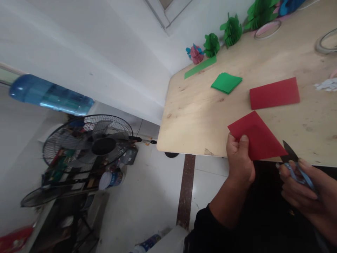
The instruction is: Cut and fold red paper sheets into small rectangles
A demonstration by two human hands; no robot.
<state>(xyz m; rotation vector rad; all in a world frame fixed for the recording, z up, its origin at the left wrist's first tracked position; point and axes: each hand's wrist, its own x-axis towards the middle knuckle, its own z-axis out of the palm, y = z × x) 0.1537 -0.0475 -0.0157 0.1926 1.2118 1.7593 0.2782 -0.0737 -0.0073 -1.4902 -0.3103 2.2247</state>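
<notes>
A folded sheet of red paper is pinched in my left hand, with the thumb on top, above the table's front edge. My right hand grips a pair of scissors by its light blue handles. The dark blades meet the red paper at its right corner; whether they cut into it I cannot tell. Beyond the held sheet lies a second piece of red paper, a long rectangle. Farther left on the table is a small stack of green paper.
Along the wall stand green paper shapes and a pink and blue paper shape. A green strip, a tape roll and white scraps lie on the wooden table. A fan stands left of it.
</notes>
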